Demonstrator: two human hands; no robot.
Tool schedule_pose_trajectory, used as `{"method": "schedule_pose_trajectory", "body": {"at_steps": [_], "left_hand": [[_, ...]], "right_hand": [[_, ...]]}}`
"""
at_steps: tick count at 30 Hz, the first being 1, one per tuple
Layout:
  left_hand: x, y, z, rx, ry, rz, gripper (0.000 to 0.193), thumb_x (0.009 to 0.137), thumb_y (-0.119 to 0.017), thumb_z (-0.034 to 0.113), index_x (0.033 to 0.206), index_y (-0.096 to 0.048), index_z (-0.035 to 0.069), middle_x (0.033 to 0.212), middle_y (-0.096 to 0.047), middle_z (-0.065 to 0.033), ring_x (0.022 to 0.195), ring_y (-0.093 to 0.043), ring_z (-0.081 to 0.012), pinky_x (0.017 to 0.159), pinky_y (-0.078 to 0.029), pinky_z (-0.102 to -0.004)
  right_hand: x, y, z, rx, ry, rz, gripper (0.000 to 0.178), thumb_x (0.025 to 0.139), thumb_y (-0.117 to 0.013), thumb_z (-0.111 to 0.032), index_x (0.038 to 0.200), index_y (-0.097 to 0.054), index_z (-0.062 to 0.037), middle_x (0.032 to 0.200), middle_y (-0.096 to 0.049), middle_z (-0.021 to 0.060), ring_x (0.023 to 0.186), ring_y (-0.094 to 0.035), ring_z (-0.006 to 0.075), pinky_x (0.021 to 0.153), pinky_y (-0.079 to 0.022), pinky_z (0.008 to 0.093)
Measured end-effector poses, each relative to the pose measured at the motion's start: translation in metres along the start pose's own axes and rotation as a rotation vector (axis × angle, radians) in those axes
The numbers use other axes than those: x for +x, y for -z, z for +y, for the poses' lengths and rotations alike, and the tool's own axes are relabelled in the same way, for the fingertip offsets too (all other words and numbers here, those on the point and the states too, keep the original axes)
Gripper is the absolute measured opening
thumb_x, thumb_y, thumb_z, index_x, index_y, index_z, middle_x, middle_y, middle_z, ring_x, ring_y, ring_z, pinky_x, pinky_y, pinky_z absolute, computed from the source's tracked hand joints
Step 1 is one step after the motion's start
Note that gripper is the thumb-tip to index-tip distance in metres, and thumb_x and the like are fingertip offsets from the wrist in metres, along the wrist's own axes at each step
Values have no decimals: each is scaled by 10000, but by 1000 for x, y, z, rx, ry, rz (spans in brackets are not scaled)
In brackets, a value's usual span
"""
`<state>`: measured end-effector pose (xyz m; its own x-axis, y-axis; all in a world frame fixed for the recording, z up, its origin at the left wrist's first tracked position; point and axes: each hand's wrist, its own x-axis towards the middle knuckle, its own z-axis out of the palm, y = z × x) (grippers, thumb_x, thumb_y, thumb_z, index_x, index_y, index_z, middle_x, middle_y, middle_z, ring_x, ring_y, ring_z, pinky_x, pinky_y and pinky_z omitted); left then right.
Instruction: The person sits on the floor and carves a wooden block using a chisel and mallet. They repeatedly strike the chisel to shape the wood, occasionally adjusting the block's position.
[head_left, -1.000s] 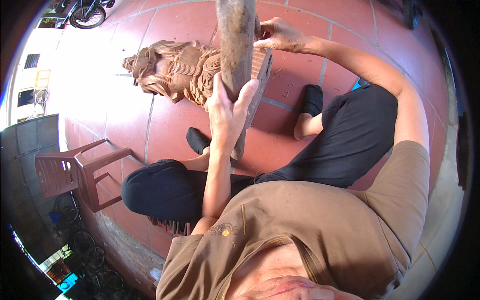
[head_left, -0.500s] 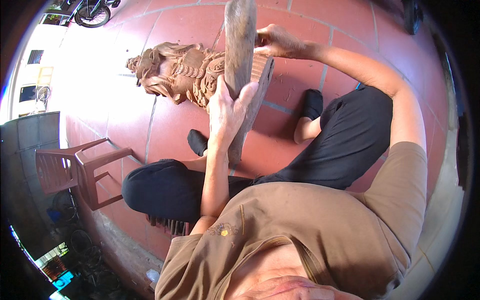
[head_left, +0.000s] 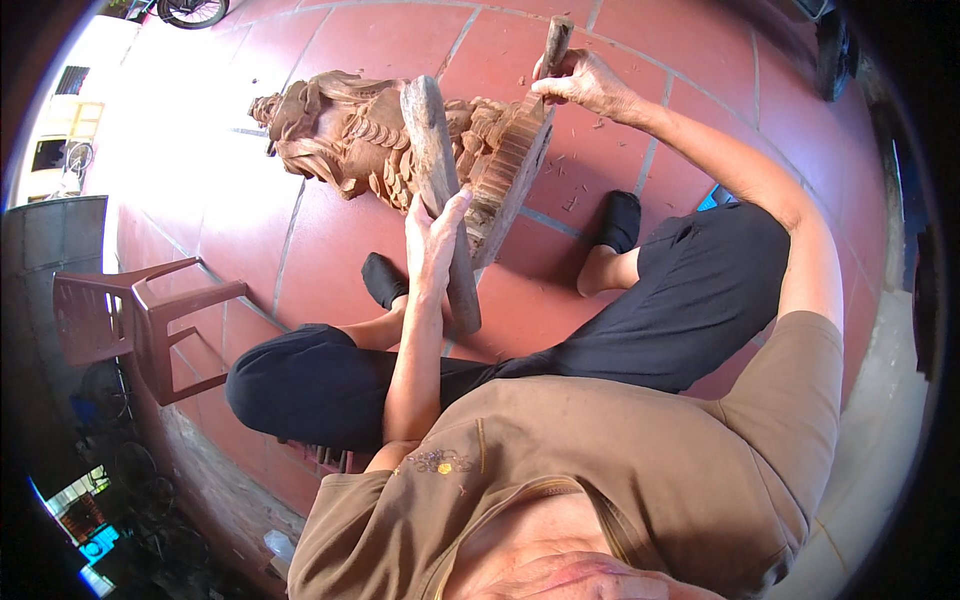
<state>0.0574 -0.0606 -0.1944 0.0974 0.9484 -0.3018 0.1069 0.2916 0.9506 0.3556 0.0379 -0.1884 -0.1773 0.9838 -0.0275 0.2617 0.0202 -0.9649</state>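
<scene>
A carved wooden statue (head_left: 340, 135) lies on its side on the tiled floor, its head end toward the left and its slatted base toward me. My left hand (head_left: 432, 245) is wrapped round a thick grey wooden club (head_left: 432, 145), which slants across in front of the statue. At the far right corner of the base, my right hand (head_left: 590, 85) grips a chisel by its wooden handle (head_left: 557, 42). The handle's top sticks up above my fingers. Its lower end points at the base, and my fingers hide most of the blade.
Wood chips (head_left: 570, 190) are scattered on the red tiles right of the base. A brown plastic chair (head_left: 150, 320) stands at the left. My bent legs (head_left: 640, 310) frame the work, with a blue object (head_left: 716, 197) by the right knee. A wheel (head_left: 192, 8) shows at top left.
The club has come down and toward me, from upright before the base to slanting across the statue. My right hand with the chisel has shifted slightly right, and the handle now shows.
</scene>
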Motion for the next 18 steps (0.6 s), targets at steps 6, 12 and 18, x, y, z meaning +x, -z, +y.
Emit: {"method": "schedule_pose_trajectory", "body": {"at_steps": [6, 12, 18], "left_hand": [[-7, -6, -3, -71, 52, -30, 305, 881, -693, 274, 1029, -559, 44, 717, -549, -34, 571, -523, -110, 513, -430, -266], [1, -4, -12, -101, 33, -22, 333, 884, -682, 316, 1030, -555, 45, 675, -537, -25, 518, -531, -117, 470, -428, -262], [-5, -3, 2, -89, 102, -17, 328, 891, -670, 326, 1009, -550, 45, 651, -536, -19, 497, -531, -113, 445, -422, -259]], "right_hand": [[9, 5, 11, 40, -93, 46, 194, 851, -732, -199, 933, -665, -37, 838, -684, 51, 741, -677, 122, 699, -572, 275], [15, 1, 16, 159, -119, 88, 195, 843, -747, -195, 936, -673, -41, 856, -685, 58, 777, -685, 130, 726, -585, 285], [20, -1, 20, 140, -26, 12, 140, 839, -745, -149, 872, -650, -51, 813, -666, 28, 778, -673, 114, 710, -577, 272]]}}
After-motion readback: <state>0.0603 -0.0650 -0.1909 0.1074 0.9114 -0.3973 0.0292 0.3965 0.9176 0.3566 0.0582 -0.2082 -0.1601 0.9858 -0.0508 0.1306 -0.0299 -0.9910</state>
